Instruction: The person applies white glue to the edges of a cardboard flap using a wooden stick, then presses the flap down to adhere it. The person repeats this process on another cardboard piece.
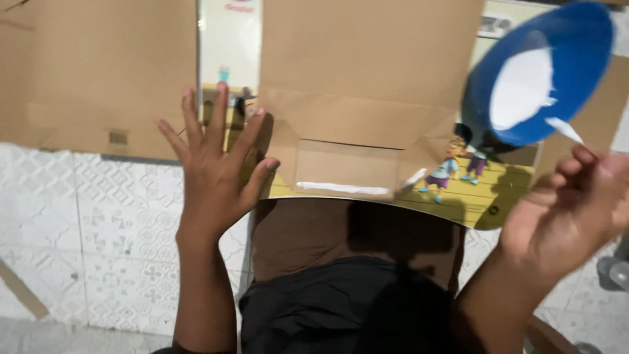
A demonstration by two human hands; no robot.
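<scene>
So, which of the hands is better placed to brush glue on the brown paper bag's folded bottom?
The right hand: it pinches a white brush beside the blue round bowl. The left hand lies open, steadying the brown paper bag.

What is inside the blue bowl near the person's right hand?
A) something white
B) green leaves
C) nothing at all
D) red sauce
A: the blue bowl, tilted above the right hand, shows a white mass inside it, with a white strip running down toward the fingers.
</scene>
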